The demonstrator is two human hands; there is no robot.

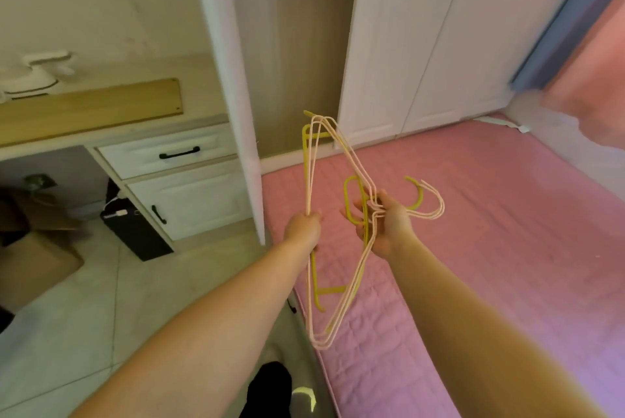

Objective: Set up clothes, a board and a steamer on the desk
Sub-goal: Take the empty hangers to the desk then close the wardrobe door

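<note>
I hold a bunch of empty clothes hangers (pixel 341 153), pale pink wire ones and a yellow plastic one, upright over the edge of a pink bed. My left hand (pixel 303 227) grips their long straight bars. My right hand (pixel 389 223) is closed around the necks just below the hooks, which point right. On the wooden desk (pixel 135 79) at the left lies a light wooden board (pixel 91 108). Behind it stands a white steamer (pixel 35 74), blurred. No garments hang on the hangers.
An open white wardrobe door (pixel 230 79) stands between the desk and the bed. White drawers (pixel 176 153) sit under the desk, with a black bin (pixel 135 231) and cardboard boxes (pixel 30 248) on the tiled floor. The pink quilted bed (pixel 490 231) fills the right.
</note>
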